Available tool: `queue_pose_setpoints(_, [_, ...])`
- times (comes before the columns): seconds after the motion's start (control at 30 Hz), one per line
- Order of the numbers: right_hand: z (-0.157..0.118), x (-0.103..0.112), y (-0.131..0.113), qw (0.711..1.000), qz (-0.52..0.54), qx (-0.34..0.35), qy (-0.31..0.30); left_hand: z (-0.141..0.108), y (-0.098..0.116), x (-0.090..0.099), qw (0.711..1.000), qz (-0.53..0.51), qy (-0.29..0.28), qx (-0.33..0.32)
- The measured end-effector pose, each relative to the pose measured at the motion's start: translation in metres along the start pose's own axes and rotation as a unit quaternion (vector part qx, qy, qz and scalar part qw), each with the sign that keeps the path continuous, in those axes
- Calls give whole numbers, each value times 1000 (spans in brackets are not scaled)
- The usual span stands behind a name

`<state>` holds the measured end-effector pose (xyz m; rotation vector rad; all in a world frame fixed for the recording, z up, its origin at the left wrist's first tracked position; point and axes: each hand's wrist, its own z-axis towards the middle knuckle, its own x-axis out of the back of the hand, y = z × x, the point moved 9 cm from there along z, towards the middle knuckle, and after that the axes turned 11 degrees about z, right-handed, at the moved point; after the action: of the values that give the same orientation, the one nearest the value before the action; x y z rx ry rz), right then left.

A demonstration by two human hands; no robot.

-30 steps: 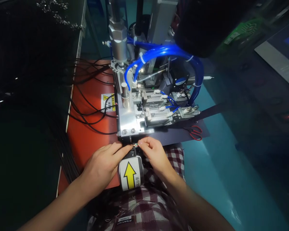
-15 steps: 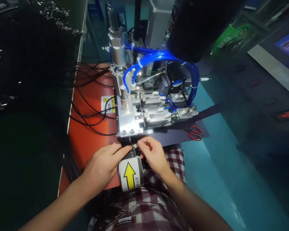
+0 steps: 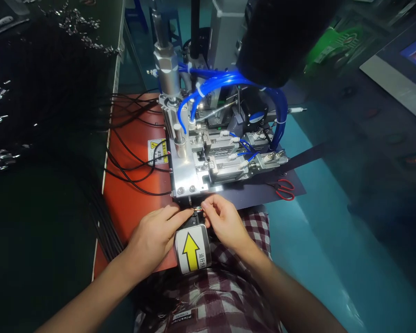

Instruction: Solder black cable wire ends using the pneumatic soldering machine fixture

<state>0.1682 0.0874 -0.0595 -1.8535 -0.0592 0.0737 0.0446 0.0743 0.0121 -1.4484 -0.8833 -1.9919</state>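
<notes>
Several thin coloured wires point(image 3: 198, 209) bridge the small gap between my two hands, at the front edge of the silver machine point(image 3: 187, 173). My left hand point(image 3: 156, 236) comes in from the left, its fingers closed on one end of the wires. Thumb and forefinger of my right hand point(image 3: 225, 219) pinch the other end, with the tips hidden. Just below the fingertips sits a dark metal block point(image 3: 193, 221). A rounded white guard point(image 3: 193, 249) with a yellow arrow sticks out from the machine toward my lap.
Black cables point(image 3: 135, 178) run left over the orange mat point(image 3: 125, 199). A warning label point(image 3: 157, 151) lies beside the machine. Red-handled scissors point(image 3: 284, 188) rest on the dark board at right. Blue air hoses point(image 3: 229, 81) arch above; more black cables point(image 3: 107, 231) hang at the table's left edge.
The whole view has shifted slightly, so the hands and machine appear a little further right. Both hands keep nearly the same grip, and slightly more of the coloured wires shows.
</notes>
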Motion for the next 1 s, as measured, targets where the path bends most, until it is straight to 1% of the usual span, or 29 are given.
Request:
queue_pose_setpoints(0.1, [1,0,4,1000,20,-21,5,0,0,-1,1000,-3,-3,4])
queue_pose_setpoints(0.23, [3,-8,20,987,131,-95,-24,-1,1,-3,1000,9,-4,0])
queue_pose_setpoints(0.33, [2,-13,25,973,195,-119,-38,-1,2,-4,1000,22,-13,6])
queue_pose_setpoints(0.4, [1,-13,24,973,200,-107,-31,-2,2,-5,999,25,-24,15])
queue_pose_setpoints(0.47, [2,-10,21,981,178,-78,-9,-3,3,-4,999,37,-28,21])
queue_pose_setpoints(0.53, [1,-9,20,984,168,-61,9,-4,6,-1,996,79,-27,26])
queue_pose_setpoints(0.63, [2,-14,27,975,208,-74,11,-5,8,-1,989,136,-55,37])
queue_pose_setpoints(0.7, [3,-16,30,969,233,-81,5,-5,8,-3,990,108,-79,48])
queue_pose_setpoints(0.73, [3,-17,31,968,239,-80,2,-5,7,-3,992,83,-83,55])
queue_pose_setpoints(0.83, [3,-17,28,966,249,-71,-5,-3,6,1,995,28,-67,65])
queue_pose_setpoints(1.0, [1,-19,16,968,245,-53,-16,3,13,2,997,16,-49,65])
